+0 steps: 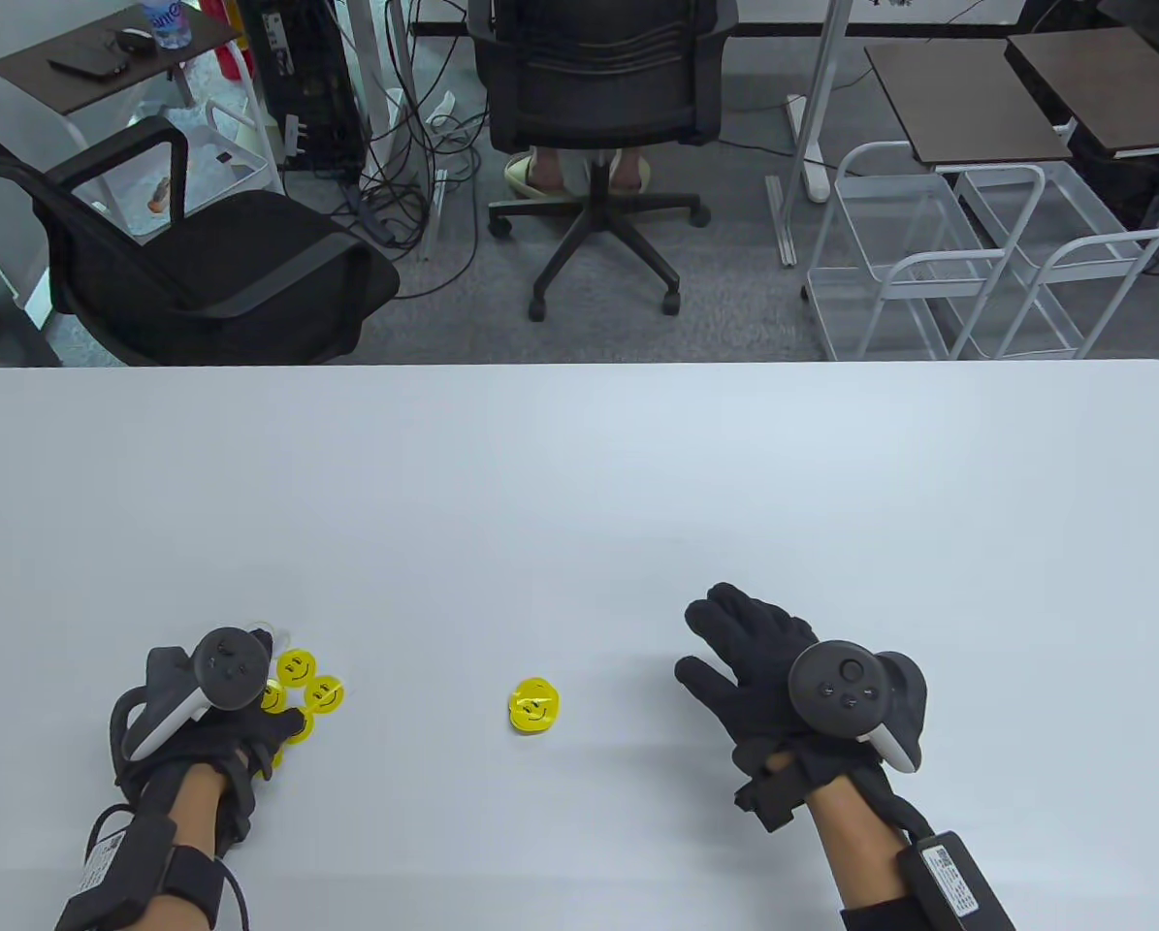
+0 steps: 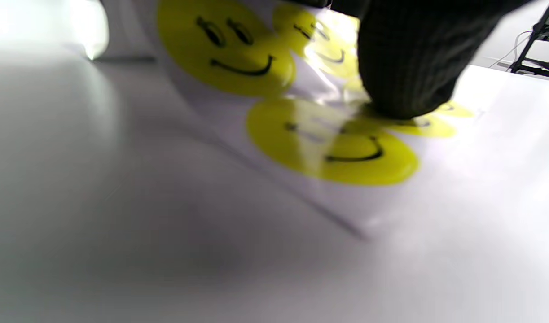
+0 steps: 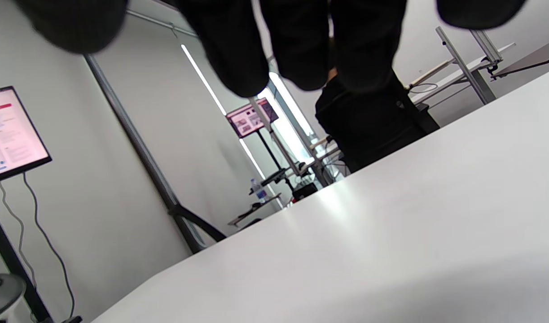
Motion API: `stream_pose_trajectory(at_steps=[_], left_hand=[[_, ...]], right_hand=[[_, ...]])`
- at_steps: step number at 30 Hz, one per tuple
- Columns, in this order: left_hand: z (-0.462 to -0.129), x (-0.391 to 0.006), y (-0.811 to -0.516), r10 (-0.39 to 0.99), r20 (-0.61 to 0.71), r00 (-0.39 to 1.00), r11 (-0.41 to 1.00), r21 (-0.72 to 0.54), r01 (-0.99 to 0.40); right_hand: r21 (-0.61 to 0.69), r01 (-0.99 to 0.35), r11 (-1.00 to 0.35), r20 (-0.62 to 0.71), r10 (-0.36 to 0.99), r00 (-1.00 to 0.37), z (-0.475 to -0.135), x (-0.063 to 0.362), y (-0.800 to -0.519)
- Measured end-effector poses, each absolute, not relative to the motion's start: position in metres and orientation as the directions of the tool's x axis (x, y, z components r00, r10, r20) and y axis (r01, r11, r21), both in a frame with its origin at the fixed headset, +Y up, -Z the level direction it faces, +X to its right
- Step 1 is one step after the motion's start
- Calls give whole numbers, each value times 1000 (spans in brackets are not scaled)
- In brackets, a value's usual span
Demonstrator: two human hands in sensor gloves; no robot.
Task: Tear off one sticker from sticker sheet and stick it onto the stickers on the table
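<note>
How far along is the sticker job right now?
Looks done: a yellow sticker pile already sits mid-table. In hand: the left hand presses the sticker sheet to the table, a gloved finger on it. The right hand is spread and holds nothing. Left: whether another sticker goes on, I cannot tell.

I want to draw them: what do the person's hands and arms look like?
Both hands, left and right, wear black knit gloves. A round dark-grey tracker with small buttons and a pale handle is strapped on each. The forearms are bare, with black wrist straps, labelled black boxes and thin black cables.
</note>
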State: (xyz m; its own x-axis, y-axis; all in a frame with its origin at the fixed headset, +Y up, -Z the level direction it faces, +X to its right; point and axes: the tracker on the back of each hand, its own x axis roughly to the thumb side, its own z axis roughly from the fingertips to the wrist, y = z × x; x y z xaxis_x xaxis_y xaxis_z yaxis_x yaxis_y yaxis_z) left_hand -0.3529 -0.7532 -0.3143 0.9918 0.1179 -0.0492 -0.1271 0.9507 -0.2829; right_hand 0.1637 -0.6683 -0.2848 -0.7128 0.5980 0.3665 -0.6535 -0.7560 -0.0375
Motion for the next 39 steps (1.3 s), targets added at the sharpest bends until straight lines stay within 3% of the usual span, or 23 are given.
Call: stream_pose_trajectory(at_steps=[10,14,20,28,39], left_hand=[[-314,-336,-743,-120,17,993,986,-117,121],[-314,-337,-736,-79,-7,997,992,-102,77],[-313,-322,-709,2,26,1000,999,33,-3],[-312,-276,-662,74,168,983,976,191,-106],[-299,-204,-630,101,362,927,929,298,-217]], right_hand=[[-28,-652,-757,364,600,-712,-285,163,-669],[-20,-652,-758,366,601,-711,-285,161,-669],[-16,-652,-758,373,600,-707,-284,159,-669],[-17,-660,-751,372,608,-701,-284,160,-669],[-30,-663,-748,365,609,-704,-283,161,-668]])
